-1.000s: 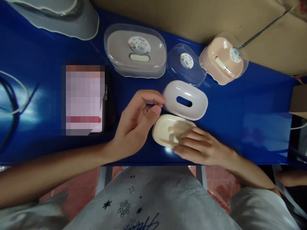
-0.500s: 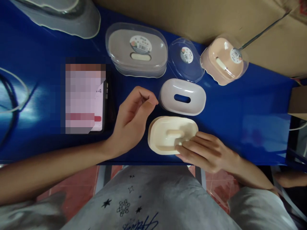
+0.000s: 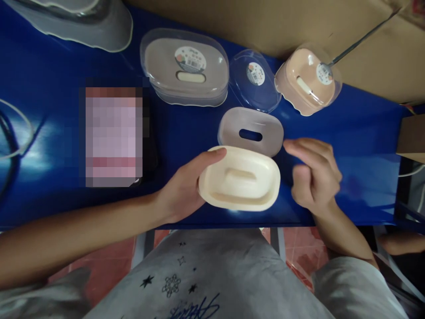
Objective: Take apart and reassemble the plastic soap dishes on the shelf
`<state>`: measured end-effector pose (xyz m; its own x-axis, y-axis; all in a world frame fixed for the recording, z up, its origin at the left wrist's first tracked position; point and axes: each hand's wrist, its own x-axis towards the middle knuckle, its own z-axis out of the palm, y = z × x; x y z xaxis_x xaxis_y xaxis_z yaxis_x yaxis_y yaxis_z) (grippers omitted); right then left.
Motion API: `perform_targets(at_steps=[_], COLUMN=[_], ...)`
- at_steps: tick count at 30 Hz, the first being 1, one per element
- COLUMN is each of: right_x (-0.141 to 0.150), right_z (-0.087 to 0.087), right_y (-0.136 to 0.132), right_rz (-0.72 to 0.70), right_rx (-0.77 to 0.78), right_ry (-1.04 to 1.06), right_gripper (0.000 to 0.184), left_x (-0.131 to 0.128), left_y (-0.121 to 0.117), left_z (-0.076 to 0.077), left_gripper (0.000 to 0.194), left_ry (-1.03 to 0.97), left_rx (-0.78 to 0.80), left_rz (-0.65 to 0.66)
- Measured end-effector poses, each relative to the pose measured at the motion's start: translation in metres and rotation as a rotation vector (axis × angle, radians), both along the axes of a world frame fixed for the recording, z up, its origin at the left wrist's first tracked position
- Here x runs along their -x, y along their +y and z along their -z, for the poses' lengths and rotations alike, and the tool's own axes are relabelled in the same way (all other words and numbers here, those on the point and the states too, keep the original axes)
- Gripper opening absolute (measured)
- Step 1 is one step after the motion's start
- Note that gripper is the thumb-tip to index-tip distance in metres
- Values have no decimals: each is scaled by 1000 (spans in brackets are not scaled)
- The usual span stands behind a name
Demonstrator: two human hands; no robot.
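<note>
A cream oval plastic dish (image 3: 241, 195), with a raised bar along its middle, is held at its left end by my left hand (image 3: 186, 188). My thumb lies over its rim, and the other fingers are hidden behind and below it. The dish looks lifted and overlaps the near edge of a pale grey oval tray (image 3: 229, 126) with a slot through it. To the right of both, my right hand (image 3: 315, 170) is in the air with bent fingers. A gap shows between its thumb and forefinger, and nothing is in it.
On the blue table (image 3: 361, 133) stand a grey clear-lidded box (image 3: 159, 57), a loose clear lid (image 3: 244, 95) and a peach lidded box (image 3: 308, 66). A blurred-out phone (image 3: 114, 133) lies left, near cables (image 3: 16, 146). Brown cardboard (image 3: 252, 22) borders the back.
My left hand has moved right and taken hold of the cream dish, which has risen from the table. My right hand has let go and moved up and to the right.
</note>
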<state>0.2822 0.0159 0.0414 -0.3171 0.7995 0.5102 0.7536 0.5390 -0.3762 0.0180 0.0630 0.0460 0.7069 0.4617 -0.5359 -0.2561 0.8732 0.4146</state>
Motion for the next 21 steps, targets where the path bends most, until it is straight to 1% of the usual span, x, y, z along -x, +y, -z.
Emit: perform_targets(at_steps=[1,3,5,6,8,10,11,12,14,17,19,21], right_x=[0,1,2,2,0,-1,-2,-1,1,9,13,16], right_z=[3,10,15,16,14,7,4,0,-4,-2,2,5], right_y=[4,10,14,14,12,8,6,3,-1,-4,-4,-2], right_rz=[29,-1,-35,-30,25,71,68,44,-44,-169,-209,-211], right_rx=[67,176,196,177,119,62,36,14,-11,-24,-30,-27], right_ry=[-66,-252,-356,-355,-278,-171,-133,-115,-144,-211,-219,-217], right_gripper=[46,52,50,47,42,42,43,45,45,45,45,47], left_x=[0,0,-1,-1,-2,-2,-1,-1,1,1,0,-1], left_y=[-1,-5,-10,-12,-11,-5,-1,4,12,17,16,14], left_z=[2,7,10,11,11,10,9,9,8,8,9,11], left_gripper=[46,48,48,47,46,48,50,52,57,62,59,56], left_ry=[19,45,45,37,7,-20,-28,-31,-25,-5,3,-8], left_rx=[26,58,74,79,83,73,61,46,18,-28,-67,-117], left_rz=[56,176,250,252,198,107,65,29,-26,-78,-102,-118])
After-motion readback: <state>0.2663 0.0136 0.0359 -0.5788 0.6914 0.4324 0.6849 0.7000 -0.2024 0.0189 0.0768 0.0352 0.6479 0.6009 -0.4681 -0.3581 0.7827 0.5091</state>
